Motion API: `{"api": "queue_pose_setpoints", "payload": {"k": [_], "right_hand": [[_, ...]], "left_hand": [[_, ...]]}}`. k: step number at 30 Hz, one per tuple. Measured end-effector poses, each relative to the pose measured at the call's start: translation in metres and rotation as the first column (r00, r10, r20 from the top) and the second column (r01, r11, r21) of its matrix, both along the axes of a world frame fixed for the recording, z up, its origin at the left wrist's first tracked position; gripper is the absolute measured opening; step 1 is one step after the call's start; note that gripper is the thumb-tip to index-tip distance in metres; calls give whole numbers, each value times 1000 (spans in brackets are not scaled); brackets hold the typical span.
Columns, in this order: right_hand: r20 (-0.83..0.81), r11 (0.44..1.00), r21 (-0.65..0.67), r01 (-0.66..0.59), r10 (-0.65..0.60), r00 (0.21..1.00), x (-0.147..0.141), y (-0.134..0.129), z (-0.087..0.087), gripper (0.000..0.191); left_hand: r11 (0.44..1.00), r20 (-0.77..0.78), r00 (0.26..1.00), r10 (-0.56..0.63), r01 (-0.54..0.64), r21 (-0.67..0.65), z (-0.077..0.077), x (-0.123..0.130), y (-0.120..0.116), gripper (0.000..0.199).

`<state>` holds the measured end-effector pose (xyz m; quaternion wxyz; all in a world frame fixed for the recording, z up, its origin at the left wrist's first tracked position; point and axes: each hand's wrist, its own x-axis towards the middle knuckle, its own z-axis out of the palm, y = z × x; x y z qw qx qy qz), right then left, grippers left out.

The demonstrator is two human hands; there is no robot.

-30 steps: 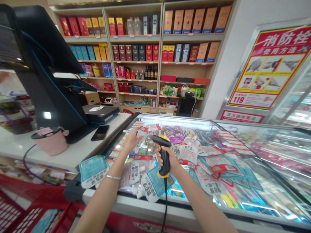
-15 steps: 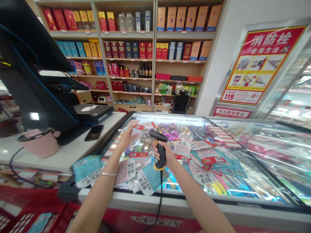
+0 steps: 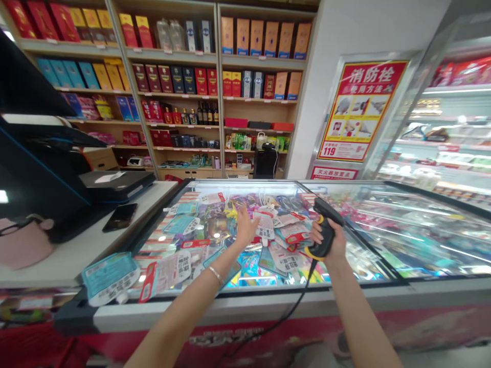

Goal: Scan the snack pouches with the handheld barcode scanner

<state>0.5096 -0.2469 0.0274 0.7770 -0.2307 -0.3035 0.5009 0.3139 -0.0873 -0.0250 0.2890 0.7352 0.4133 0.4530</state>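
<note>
From the head camera, the person's two bare arms reach forward over a long chest freezer (image 3: 268,301). The left hand (image 3: 245,227) is open, its fingers loosely spread and pointing up, and it holds nothing. It sits above a heap of flat plastic pouches (image 3: 215,225) with printed labels and small screw caps. I cannot tell whether it touches them. A thin bracelet (image 3: 215,275) circles the left wrist.

The right hand (image 3: 326,241) is closed around the grip of a black and yellow barcode scanner (image 3: 326,230), with the scanner's head sticking out above the fingers. The hand is over the right part of the heap, near the freezer's glass. The scanner's black cord (image 3: 291,301) hangs down across the front rim.

One blue-labelled pouch (image 3: 110,278) lies at the front left corner of the freezer. To the left, a white counter (image 3: 76,250) holds a phone (image 3: 120,217) and a black till screen (image 3: 38,168). Wooden shelves (image 3: 180,97) of boxed drinks stand behind the freezer.
</note>
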Motion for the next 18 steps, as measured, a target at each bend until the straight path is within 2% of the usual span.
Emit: {"api": "queue_pose_setpoints", "payload": {"k": [2,4,9,15,18], "right_hand": [[19,998,-43,53,-52,998,22,-12,-11,18],[28,991,-98,90,-88,996,38,-17,-25,18],[-64,986,-137,94,-103,993,57,-16,-51,22],[-88,985,-119,122,-132,987,61,-12,-59,23],[-61,977,-139,163,-173,983,59,-14,-54,24]], "left_hand": [[998,-182,983,9,3,64,-8,17,-13,66],[999,-316,949,-9,21,34,-13,27,-22,63],[997,-422,903,77,-60,53,-18,38,-30,65],[991,-483,866,130,-91,102,-19,43,-34,64],[997,-533,843,77,-57,54,-16,43,-30,66]]}}
